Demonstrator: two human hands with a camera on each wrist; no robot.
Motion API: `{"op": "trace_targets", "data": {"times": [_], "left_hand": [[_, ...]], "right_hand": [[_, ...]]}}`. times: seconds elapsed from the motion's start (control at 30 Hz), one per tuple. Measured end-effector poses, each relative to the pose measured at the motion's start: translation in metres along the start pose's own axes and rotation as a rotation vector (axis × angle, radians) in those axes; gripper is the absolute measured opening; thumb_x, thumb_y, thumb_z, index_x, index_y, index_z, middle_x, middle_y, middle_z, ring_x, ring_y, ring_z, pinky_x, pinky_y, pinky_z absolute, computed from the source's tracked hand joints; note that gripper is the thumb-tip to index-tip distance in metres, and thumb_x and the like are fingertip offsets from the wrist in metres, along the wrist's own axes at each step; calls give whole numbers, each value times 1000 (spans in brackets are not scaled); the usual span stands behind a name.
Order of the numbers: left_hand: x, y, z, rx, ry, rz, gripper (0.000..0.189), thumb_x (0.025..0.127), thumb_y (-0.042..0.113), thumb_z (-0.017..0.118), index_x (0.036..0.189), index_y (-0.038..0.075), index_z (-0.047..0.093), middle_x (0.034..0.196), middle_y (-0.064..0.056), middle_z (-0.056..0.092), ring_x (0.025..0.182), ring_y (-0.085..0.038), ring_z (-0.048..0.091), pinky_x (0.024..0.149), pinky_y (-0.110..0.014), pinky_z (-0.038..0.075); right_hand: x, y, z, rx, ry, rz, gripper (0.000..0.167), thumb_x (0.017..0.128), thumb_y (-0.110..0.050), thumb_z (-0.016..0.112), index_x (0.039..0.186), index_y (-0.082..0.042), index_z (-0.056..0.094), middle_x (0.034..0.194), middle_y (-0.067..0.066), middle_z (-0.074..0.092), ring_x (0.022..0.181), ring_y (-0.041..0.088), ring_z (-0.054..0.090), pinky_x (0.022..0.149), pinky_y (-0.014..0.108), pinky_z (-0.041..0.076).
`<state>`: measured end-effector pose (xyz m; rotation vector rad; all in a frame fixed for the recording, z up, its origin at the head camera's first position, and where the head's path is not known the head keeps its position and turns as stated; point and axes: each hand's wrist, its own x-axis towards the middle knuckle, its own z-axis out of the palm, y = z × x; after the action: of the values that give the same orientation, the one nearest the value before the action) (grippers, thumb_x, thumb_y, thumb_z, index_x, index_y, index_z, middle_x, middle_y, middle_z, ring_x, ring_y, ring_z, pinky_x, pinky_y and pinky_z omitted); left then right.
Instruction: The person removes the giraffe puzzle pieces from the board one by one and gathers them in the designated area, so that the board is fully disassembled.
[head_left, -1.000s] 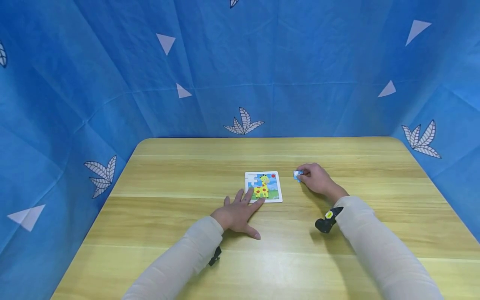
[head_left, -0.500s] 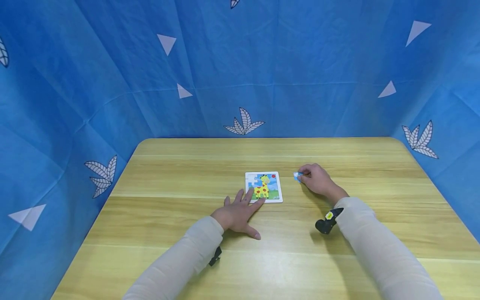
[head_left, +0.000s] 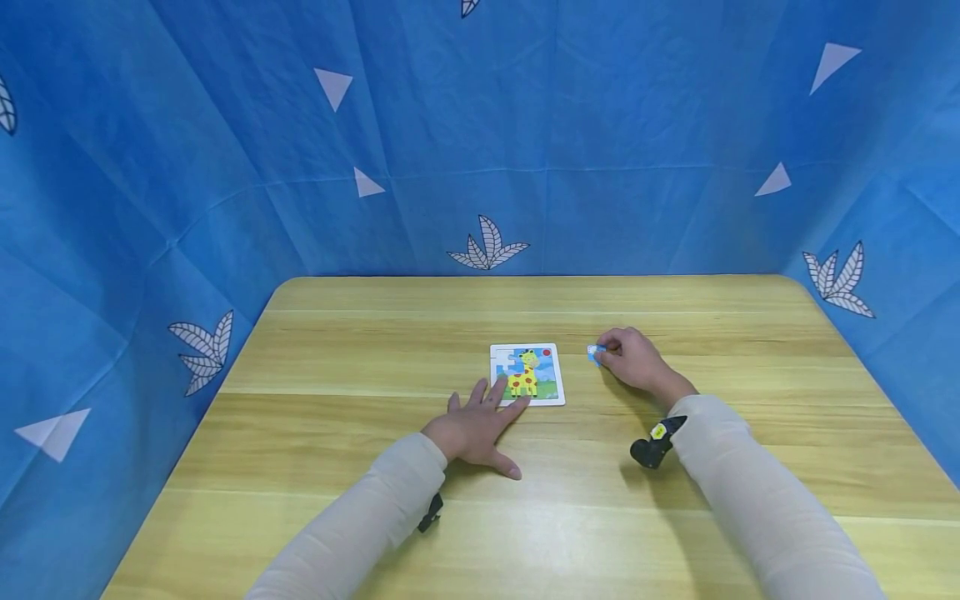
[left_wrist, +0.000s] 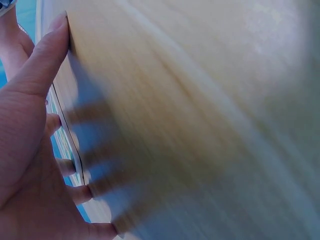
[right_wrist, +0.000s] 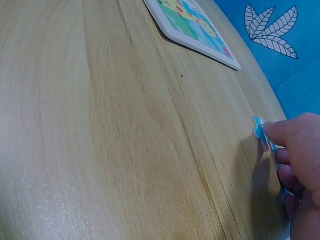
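A small square puzzle board [head_left: 551,387] with a white border and a yellow giraffe picture lies mid-table. Its upper left corner shows a bare white patch with jigsaw-shaped edges. My left hand [head_left: 476,429] lies with fingers spread, two fingertips on the board's near edge. In the left wrist view the left hand [left_wrist: 25,150] hides most of the board. To the right of the board, my right hand [head_left: 633,358] pinches a blue and white jigsaw piece [head_left: 592,350] between thumb and fingers. The right wrist view shows the piece [right_wrist: 259,131] tilted, just above or touching the table.
The wooden table [head_left: 375,333] reaches back to a blue cloth [head_left: 450,125] with white triangles and leaves, which also hangs at both sides. A black wrist device [head_left: 652,446] sits under the right sleeve.
The jigsaw piece has tilted slightly in my right hand's fingers. My left hand and the puzzle board stay where they were.
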<state>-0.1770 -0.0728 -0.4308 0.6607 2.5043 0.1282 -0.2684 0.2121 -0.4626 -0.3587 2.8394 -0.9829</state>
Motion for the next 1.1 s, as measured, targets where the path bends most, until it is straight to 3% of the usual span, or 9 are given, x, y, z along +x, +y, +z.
{"op": "trace_targets", "data": {"times": [0.6,1.1], "left_hand": [[-1,0,0,-8,1,3,106,67,71,65,151,38,9,159,-7,-8,145,-36,-2,107,-66,12],[-1,0,-2,1,-3,2,106,68,72,63,151,38,8,159,-7,-8,145,-36,-2,107,-66,13]], "right_hand": [[6,-17,4,45,65,-1,31,95,-16,52,117,5,59,109,22,56,99,34,56,87,47,45],[16,-43,18,88,28,-38,30,95,-18,54,116,2,60,108,19,57,98,31,56,85,45,46]]}}
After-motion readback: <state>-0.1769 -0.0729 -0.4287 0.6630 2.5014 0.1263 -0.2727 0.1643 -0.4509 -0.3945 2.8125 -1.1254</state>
